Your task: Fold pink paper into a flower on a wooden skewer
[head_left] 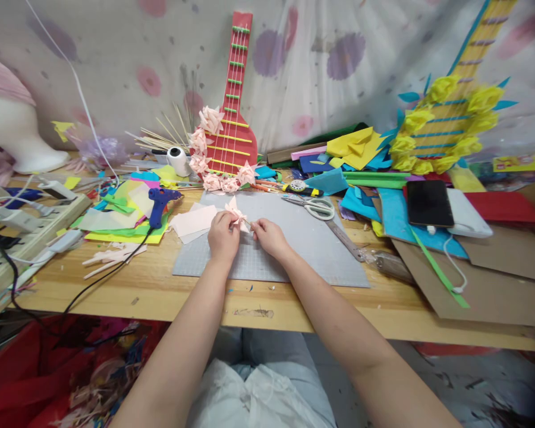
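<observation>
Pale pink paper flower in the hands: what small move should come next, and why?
Perhaps curl an edge of the paper flower with the right hand: the left hand pinches it, the right is close beside it, and it looks sparser than the pink flowers on the red instrument.

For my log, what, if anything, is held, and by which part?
The left hand pinches the pink flower by its left side; what the right hand, beside it, may hold is too small to tell.

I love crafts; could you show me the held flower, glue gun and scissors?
Held flower (234, 208), head view: a petal.
Glue gun (157, 204), head view: upper handle.
Scissors (308, 204), head view: base of handles.
</observation>
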`<state>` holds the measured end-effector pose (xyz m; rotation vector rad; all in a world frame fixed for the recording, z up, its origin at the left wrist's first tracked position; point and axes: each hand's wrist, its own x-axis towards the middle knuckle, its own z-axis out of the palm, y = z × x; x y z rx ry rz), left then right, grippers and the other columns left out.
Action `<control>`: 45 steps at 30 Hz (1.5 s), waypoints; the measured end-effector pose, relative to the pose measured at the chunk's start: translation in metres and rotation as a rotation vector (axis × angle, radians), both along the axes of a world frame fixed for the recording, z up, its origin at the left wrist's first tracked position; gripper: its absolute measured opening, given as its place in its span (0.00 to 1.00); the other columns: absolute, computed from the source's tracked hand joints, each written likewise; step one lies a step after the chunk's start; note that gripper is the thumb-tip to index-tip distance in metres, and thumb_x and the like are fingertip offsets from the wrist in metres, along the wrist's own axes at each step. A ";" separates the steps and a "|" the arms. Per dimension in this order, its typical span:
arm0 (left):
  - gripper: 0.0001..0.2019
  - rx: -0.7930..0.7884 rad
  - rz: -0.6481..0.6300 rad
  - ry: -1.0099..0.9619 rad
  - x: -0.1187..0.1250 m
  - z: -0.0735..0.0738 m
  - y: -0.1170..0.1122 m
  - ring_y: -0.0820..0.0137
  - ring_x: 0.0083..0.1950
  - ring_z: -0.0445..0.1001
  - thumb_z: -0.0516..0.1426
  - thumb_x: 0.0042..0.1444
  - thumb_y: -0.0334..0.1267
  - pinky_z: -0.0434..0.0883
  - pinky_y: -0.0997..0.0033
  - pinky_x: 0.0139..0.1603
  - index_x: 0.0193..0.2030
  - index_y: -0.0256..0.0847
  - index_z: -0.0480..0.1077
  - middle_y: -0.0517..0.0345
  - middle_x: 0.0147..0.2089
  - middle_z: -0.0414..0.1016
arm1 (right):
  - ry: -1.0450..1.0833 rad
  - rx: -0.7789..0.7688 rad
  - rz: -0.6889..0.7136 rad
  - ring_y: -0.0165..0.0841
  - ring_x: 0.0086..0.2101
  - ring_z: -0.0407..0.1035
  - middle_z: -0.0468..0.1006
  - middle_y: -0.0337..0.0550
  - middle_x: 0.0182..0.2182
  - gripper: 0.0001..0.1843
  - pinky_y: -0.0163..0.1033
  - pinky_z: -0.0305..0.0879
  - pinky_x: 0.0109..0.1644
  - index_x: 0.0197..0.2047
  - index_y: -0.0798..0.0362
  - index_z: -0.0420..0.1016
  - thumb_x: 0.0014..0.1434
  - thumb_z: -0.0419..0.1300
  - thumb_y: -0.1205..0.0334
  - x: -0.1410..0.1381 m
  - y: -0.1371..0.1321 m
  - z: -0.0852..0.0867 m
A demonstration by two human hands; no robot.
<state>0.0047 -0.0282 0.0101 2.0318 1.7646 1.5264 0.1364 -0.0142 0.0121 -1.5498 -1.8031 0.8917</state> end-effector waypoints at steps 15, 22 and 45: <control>0.07 -0.102 0.052 -0.375 0.003 -0.006 0.000 0.74 0.33 0.66 0.52 0.52 0.40 0.65 0.75 0.35 0.32 0.40 0.66 0.57 0.33 0.68 | 0.423 -0.285 0.100 0.21 0.12 0.45 0.58 0.27 0.12 0.11 0.29 0.43 0.18 0.29 0.52 0.60 0.56 0.46 0.56 -0.010 -0.010 0.010; 0.10 -0.181 -0.028 -0.650 0.007 -0.009 0.001 0.76 0.28 0.67 0.53 0.49 0.44 0.65 0.79 0.23 0.34 0.40 0.65 0.58 0.31 0.68 | 0.274 -0.086 0.098 0.22 0.15 0.55 0.66 0.28 0.15 0.09 0.28 0.49 0.21 0.28 0.51 0.57 0.54 0.51 0.55 -0.011 -0.008 -0.001; 0.10 -0.288 -0.072 -0.956 0.011 -0.003 0.006 0.77 0.26 0.67 0.58 0.40 0.39 0.66 0.79 0.20 0.29 0.38 0.64 0.62 0.28 0.66 | -0.337 0.199 0.099 0.31 0.27 0.66 0.74 0.41 0.25 0.15 0.33 0.49 0.29 0.35 0.51 0.67 0.61 0.42 0.56 -0.008 -0.013 0.009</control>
